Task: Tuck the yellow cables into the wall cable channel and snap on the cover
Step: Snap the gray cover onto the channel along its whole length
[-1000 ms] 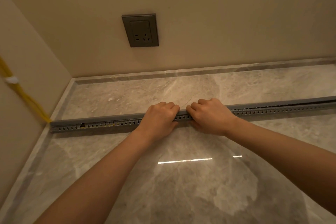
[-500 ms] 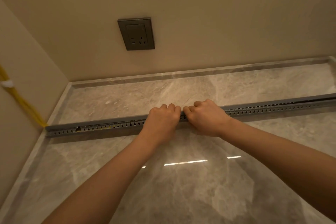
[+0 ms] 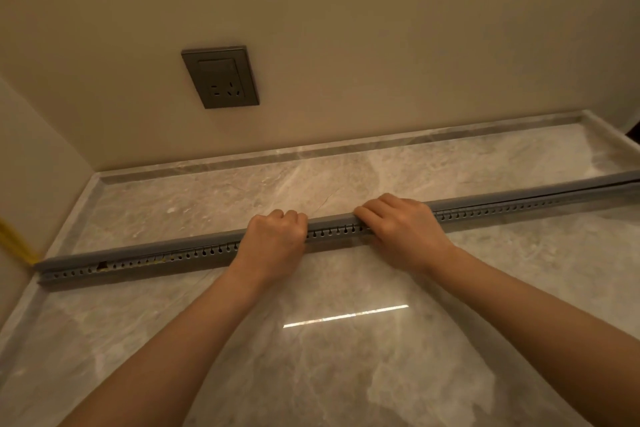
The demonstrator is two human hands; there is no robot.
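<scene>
A long grey slotted cable channel point(image 3: 180, 257) lies across the marble floor from the left wall to the right edge. A grey cover point(image 3: 138, 250) sits on top of it. My left hand point(image 3: 273, 242) and my right hand point(image 3: 403, 225) press down on the cover near its middle, fingers curled over its far edge, a short gap between them. Yellow cables point(image 3: 14, 243) run down the left wall into the channel's left end; a trace of yellow shows through the slots there. At the far right the cover point(image 3: 588, 189) stands slightly off the channel.
A grey wall socket point(image 3: 220, 77) is on the beige back wall above the floor. A marble skirting strip point(image 3: 381, 146) runs along the wall base. The glossy marble floor point(image 3: 346, 357) reflects a light strip in front of my arms.
My hands have moved apart along the cover; the right hand slid right. The head has turned, shifting the view so more of the right end shows.
</scene>
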